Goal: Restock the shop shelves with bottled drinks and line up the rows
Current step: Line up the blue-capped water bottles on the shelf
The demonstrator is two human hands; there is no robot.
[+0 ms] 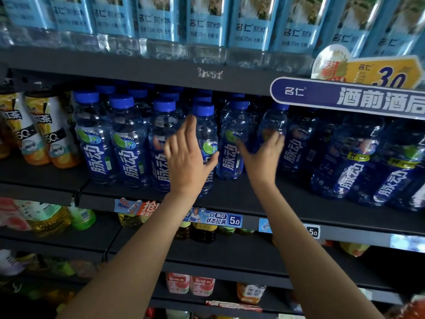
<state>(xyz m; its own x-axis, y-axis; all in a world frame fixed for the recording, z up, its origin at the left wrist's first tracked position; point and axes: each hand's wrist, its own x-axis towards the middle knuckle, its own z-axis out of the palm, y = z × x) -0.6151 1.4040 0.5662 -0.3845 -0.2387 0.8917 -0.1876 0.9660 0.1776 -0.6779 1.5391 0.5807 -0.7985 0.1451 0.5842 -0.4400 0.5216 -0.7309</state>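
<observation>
A row of blue drink bottles with blue caps [128,139] stands on the dark middle shelf [253,199]. My left hand [186,162] lies flat against the front of one bottle [204,127] in the middle of the row. Its fingers are straight and point up, and the thumb is spread to the right. My right hand [264,153] is blurred. Its thumb and fingers curl round the lower part of another blue bottle [273,123], which stands a little further back. More of the same bottles [354,166] stand at the right, nearer the shelf's front edge.
Yellow and white tea bottles [53,134] stand at the left of the same shelf. Pale blue labelled water bottles [207,26] fill the shelf above. A blue banner sign [345,97] juts out at the upper right. Price tags [220,218] line the shelf edge; other drinks sit below.
</observation>
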